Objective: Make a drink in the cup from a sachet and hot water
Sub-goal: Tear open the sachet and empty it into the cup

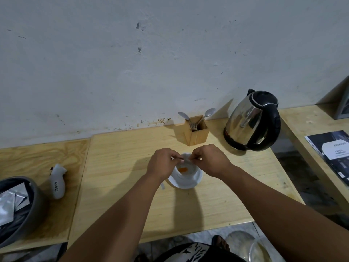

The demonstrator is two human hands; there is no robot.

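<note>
Left hand (162, 163): hovering over the left rim of the cup, thumb and forefinger pinching one end of the sachet (186, 160).

Right hand (209, 161): hovering over the right rim, fingers pinching the other end of the same sachet. Both hands are meeting directly above the cup mouth, knuckles facing up.

Sachet: a small pale packet, stretching between the two pinches just above the cup; mostly hidden by fingers, so whether it is torn cannot be told.

Cup (186, 173): white, sitting upright on a white saucer (184, 184) near the middle of the light wooden table (217, 205). An orange patch is showing inside the cup, below the sachet.

Cutlery holder (196, 133): a square wooden box, standing behind the cup close to the wall, carrying two spoons leaning outward and a fork.

Kettle (252, 120): steel body with black lid, handle and base, standing to the right of the holder at the back right of the table, well apart from the cup.

White bottle-shaped object (57, 181): lying on its side on the adjoining wooden surface to the left, with handwritten marking on it.

Dark bowl (35, 201): sitting at the far left edge, holding silvery foil packets (7, 207).

Printed booklet (332, 152): lying on a separate shelf at the far right.
</note>
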